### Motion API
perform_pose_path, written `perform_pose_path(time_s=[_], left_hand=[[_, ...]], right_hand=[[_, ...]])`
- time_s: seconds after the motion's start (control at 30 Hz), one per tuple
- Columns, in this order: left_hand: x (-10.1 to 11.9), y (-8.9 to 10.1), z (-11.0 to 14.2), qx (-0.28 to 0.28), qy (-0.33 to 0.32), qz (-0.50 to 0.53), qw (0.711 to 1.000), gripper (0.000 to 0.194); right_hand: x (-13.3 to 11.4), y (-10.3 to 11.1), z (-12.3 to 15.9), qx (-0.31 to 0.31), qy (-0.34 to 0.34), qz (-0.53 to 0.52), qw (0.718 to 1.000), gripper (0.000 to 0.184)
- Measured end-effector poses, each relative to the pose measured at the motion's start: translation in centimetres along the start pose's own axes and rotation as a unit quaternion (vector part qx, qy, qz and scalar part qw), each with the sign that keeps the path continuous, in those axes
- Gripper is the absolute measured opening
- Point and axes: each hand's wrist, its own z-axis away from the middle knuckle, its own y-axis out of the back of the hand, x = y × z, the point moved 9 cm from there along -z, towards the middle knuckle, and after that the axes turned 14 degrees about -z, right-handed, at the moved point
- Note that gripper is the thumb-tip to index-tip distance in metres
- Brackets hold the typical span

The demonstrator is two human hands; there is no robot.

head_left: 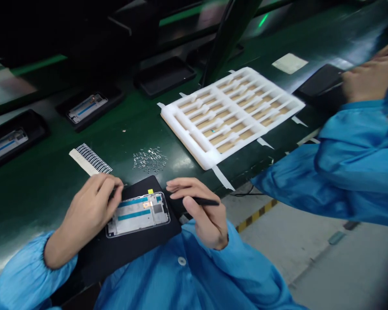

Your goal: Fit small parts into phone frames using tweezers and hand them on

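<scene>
A phone's metal mid-frame [136, 221] with blue strips, a copper-coloured patch and a yellow tab lies on a black pad [132, 254] in front of me. My left hand [87, 211] is over the frame's left end, thumb and fingers drawn together; anything between the fingertips is hidden. My right hand [203, 211] is just off the frame's right end, with a slim black tool [208, 201] between thumb and fingers. The tool's other end is hidden, so its kind is unclear. Beyond the pad lies a scatter of small metal pieces [149, 160].
A card with black-and-white strips [92, 159] lies left of the metal pieces. A white foam tray [210, 161] is taped down at right. Black trays [164, 77] line the back, two holding phone frames [87, 107]. A co-worker's hand [370, 82] and blue sleeve are at right.
</scene>
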Motion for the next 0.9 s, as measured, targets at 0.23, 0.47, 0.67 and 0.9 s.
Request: perform_pose_path(time_s=[0.23, 0.47, 0.67, 0.9], left_hand=[[1.8, -1.1, 1.3, -0.038, 0.129, 0.429, 0.893, 0.009], [1.8, -1.2, 1.3, -0.045, 0.126, 0.484, 0.865, 0.008], [2.1, -0.7, 1.7, -0.041, -0.03, 0.084, 0.995, 0.022], [4.6, -0.9, 3.1, 0.0, -0.118, -0.066, 0.991, 0.021]], right_hand=[[-1.1, -4.0, 0.5, -0.064, -0.008, 0.041, 0.997, 0.017], [-0.8, -4.3, 0.4, -0.052, 0.008, 0.049, 0.997, 0.012], [-0.2, -4.0, 0.1, -0.136, 0.098, 0.328, 0.93, 0.026], [1.4, -5.6, 0.5, -0.222, 0.134, 0.437, 0.861, 0.033]])
